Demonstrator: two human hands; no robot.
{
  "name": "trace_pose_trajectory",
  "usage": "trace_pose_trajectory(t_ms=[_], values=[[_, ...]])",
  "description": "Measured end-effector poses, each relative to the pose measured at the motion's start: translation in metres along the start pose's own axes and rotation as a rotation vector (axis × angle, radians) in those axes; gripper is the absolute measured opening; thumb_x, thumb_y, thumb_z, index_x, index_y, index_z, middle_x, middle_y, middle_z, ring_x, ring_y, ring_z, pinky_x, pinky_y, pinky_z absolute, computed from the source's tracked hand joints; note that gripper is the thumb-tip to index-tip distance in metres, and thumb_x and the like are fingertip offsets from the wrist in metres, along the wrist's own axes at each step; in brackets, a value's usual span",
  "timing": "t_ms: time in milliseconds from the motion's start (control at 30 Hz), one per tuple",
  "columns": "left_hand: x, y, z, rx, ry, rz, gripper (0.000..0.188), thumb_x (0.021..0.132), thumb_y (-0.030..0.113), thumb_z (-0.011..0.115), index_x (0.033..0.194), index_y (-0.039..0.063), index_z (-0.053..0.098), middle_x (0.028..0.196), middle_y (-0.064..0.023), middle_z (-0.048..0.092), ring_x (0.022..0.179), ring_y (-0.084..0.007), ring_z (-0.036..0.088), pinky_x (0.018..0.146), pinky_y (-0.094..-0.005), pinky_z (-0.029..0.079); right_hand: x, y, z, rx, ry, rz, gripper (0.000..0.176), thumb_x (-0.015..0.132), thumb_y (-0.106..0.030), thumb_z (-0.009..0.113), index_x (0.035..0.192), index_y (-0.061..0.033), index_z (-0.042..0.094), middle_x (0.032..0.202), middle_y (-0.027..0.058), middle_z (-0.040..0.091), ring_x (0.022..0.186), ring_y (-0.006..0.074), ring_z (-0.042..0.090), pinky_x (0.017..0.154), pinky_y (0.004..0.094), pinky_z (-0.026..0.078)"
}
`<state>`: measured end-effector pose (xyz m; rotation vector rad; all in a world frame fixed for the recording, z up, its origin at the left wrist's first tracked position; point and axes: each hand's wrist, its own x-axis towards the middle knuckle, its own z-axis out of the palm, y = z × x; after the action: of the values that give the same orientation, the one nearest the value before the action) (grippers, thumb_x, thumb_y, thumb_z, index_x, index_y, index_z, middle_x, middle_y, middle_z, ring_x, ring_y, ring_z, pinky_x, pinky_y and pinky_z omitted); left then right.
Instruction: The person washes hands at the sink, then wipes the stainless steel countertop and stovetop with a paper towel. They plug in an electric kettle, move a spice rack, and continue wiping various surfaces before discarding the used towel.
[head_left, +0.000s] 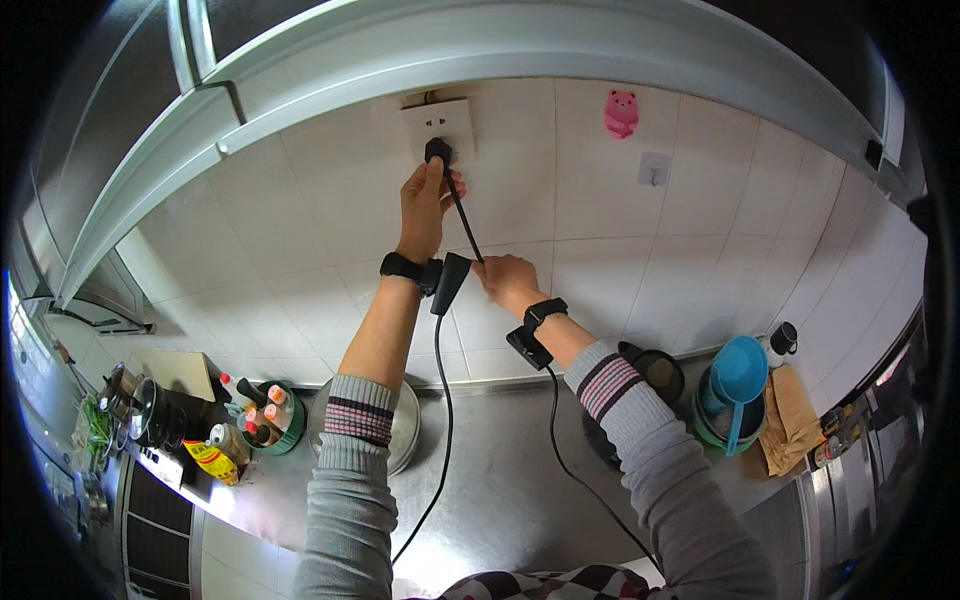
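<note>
High on the tiled wall, a black power plug sits against the lower part of a white wall socket. My left hand grips this plug, thumb on its front. A black power cord runs down from it to my right hand, whose fingers are closed around the cord. Both wrists wear black straps. From the left one hangs a black tapered device with a thin cable, and a black box with another cable hangs at the right one. How far the plug is inserted cannot be seen.
Below lies a steel countertop. At left stand a green basket of bottles and a yellow packet; at right, a blue dipper and dark pan. A pink bear hook is on the wall under overhead cabinets.
</note>
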<state>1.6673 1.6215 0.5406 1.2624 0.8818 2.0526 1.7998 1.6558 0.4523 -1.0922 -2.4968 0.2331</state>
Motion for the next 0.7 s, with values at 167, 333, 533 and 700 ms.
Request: trace_pose_trajectory(t_ms=[167, 333, 533, 700], values=[[-0.002, 0.006, -0.001, 0.109, 0.020, -0.049, 0.040, 0.091, 0.042, 0.056, 0.093, 0.003, 0.062, 0.079, -0.0027, 0.061, 0.072, -0.0116, 0.059, 0.071, -0.0265, 0.051, 0.005, -0.001, 0.002, 0.022, -0.012, -0.044, 0.053, 0.096, -0.044, 0.036, 0.077, -0.0055, 0.068, 0.071, 0.0130, 0.066, 0.068, 0.0321, 0.065, 0.063, 0.0433, 0.050], [0.000, 0.014, -0.007, 0.176, 0.005, -0.067, 0.043, 0.089, 0.044, 0.058, 0.092, 0.002, 0.064, 0.078, -0.0026, 0.061, 0.072, -0.0114, 0.059, 0.070, -0.0255, 0.050, 0.012, -0.003, 0.006, -0.004, 0.002, -0.072, 0.054, 0.095, -0.045, 0.038, 0.076, -0.0050, 0.068, 0.070, 0.0134, 0.066, 0.067, 0.0321, 0.065, 0.061, 0.0437, 0.050], [0.001, 0.013, -0.011, 0.190, 0.003, -0.091, 0.043, 0.089, 0.044, 0.059, 0.092, 0.002, 0.064, 0.077, -0.0019, 0.060, 0.071, -0.0109, 0.058, 0.069, -0.0249, 0.050, 0.015, -0.002, 0.010, 0.023, -0.013, -0.078, 0.054, 0.095, -0.046, 0.038, 0.078, -0.0047, 0.068, 0.071, 0.0136, 0.066, 0.069, 0.0315, 0.065, 0.061, 0.0430, 0.050], [0.003, 0.009, -0.017, 0.112, 0.006, -0.121, 0.040, 0.091, 0.042, 0.056, 0.093, 0.003, 0.062, 0.078, -0.0015, 0.058, 0.072, -0.0112, 0.057, 0.070, -0.0266, 0.049, 0.013, -0.002, 0.010, 0.025, -0.024, -0.081, 0.053, 0.095, -0.045, 0.037, 0.077, -0.0054, 0.068, 0.071, 0.0134, 0.066, 0.069, 0.0314, 0.065, 0.061, 0.0422, 0.050]])
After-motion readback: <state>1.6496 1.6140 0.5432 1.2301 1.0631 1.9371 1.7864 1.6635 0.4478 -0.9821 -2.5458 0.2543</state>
